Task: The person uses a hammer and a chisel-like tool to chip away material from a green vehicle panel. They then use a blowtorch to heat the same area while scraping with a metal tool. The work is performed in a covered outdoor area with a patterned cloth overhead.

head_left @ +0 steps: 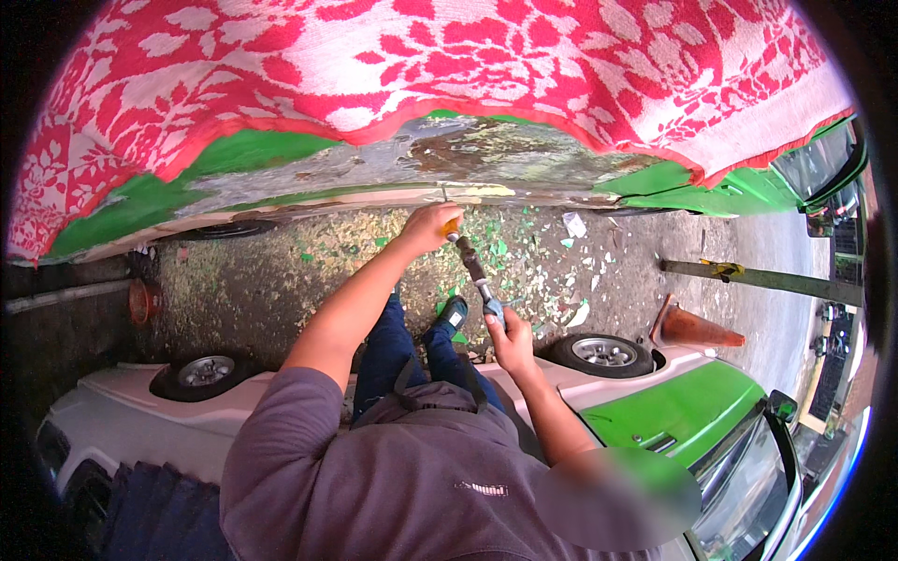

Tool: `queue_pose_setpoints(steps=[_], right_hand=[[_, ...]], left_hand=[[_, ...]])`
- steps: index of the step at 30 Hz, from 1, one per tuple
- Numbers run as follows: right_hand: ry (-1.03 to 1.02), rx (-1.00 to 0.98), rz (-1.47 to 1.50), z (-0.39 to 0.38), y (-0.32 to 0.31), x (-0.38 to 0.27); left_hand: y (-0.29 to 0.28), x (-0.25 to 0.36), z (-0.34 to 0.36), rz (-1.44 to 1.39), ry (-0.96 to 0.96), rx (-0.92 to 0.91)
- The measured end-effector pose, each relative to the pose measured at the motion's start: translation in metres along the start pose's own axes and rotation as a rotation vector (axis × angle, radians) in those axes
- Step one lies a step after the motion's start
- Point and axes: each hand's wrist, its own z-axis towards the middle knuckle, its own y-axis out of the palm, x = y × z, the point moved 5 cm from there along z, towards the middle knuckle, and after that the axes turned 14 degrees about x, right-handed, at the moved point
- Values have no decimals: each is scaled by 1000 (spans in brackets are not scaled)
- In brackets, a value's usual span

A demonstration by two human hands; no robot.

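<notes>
My left hand (430,228) is closed around a tool with an orange handle (451,227), probably a chisel or screwdriver. Its thin metal tip (444,195) meets the lower edge of a worn car body panel (374,173), where green paint gives way to bare grey and rusty brown patches. Lower and to the right, my right hand (513,342) grips the blue-grey handle of a hammer (482,285). The hammer's dark brownish head lies against or very close to the end of the orange handle.
A red and white floral cloth (524,65) drapes over the car. Paint flakes (552,280) litter the ground. Behind me stands a white and green vehicle (673,407). To the right are an orange cone (697,327) and a pole (776,279); an orange bucket (144,302) is at left.
</notes>
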Motion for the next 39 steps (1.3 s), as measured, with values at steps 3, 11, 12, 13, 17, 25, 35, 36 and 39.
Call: queue_pose_setpoints(steps=[3,11,12,13,17,25,35,36,39], right_hand=[[69,62,221,0,2,-2],[215,133,300,18,-14,34],[214,134,292,18,-19,37],[212,134,284,17,-23,38],[259,140,320,17,-32,43],[402,180,478,20,-26,64],[370,140,952,28,-1,75],[507,125,907,30,10,86],[528,35,651,34,16,77]], left_hand=[[8,7,12,62,-4,35],[36,21,42,230,42,-12],[37,23,42,232,58,-15],[37,25,42,236,73,-16],[46,28,48,311,155,-160],[63,29,59,358,85,-208],[55,4,59,366,-56,-228],[58,2,58,375,-33,-241],[64,23,60,402,30,-248]])
